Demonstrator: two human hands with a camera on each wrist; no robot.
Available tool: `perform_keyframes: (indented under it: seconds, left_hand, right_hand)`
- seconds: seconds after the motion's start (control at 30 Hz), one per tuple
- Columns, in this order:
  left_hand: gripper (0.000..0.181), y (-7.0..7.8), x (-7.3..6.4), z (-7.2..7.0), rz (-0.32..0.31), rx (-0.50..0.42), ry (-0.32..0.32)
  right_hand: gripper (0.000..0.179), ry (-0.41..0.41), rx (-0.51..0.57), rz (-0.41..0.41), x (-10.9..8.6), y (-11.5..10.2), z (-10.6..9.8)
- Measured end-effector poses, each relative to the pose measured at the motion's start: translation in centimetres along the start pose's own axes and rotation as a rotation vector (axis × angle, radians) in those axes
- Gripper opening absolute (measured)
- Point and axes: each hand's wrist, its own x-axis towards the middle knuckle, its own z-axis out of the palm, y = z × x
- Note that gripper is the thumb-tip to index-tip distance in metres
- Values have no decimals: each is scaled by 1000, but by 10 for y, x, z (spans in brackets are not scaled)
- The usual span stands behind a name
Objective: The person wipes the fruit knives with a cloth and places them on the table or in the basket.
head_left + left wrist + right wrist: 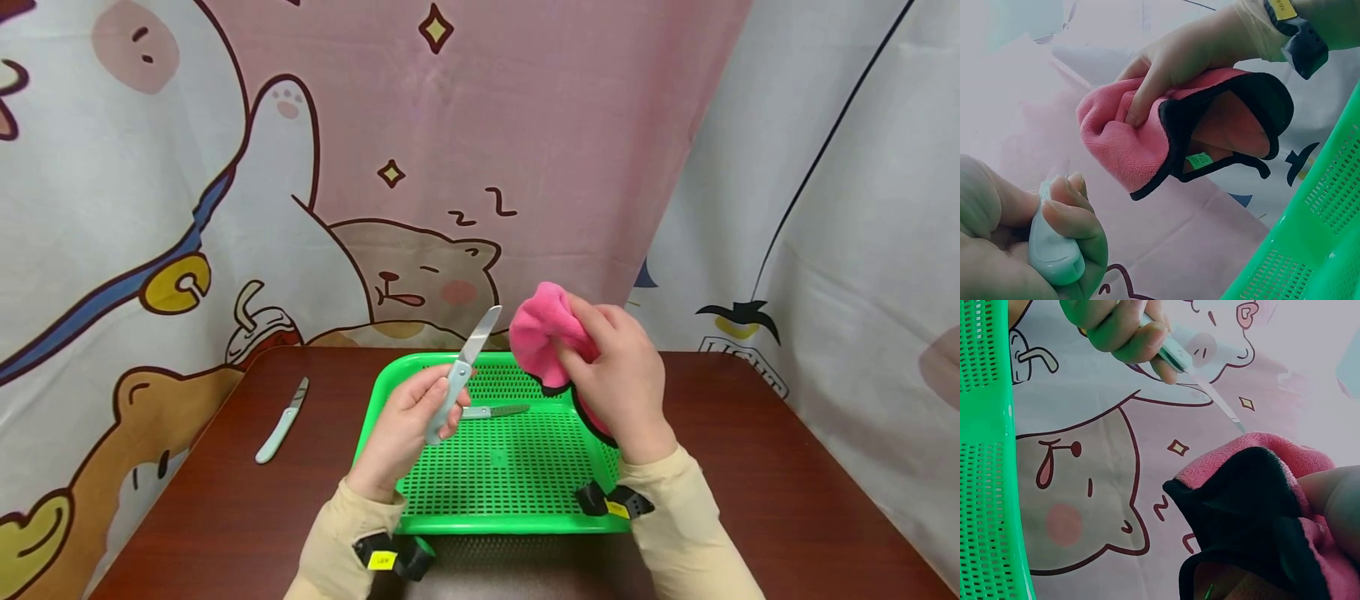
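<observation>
My left hand (408, 421) grips a folding knife (453, 392) by its pale green handle, the blade unfolded and pointing up and to the right. In my right hand (622, 375) is a bunched pink cloth (543, 333) with a black edge, pinched between thumb and fingers. The cloth (1260, 450) is beside the blade tip in the right wrist view. Another knife (495, 412) lies in the green basket (525, 523), partly hidden behind my left hand. A third knife (282, 423) with the same pale handle lies on the table to the left, its blade out.
The perforated green basket stands on a dark brown table (202, 492), below both hands. Behind the table hangs a printed curtain (570, 125) with cartoon animals. Black cameras with yellow labels are strapped to both wrists.
</observation>
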Motion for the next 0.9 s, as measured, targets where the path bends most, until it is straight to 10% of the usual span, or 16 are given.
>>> perform_keyframes:
  seconds: [0.9]
  left_hand:
    - [29, 0, 0, -3, 8, -63, 6]
  right_hand:
    - [43, -42, 85, -221, -13, -34, 20]
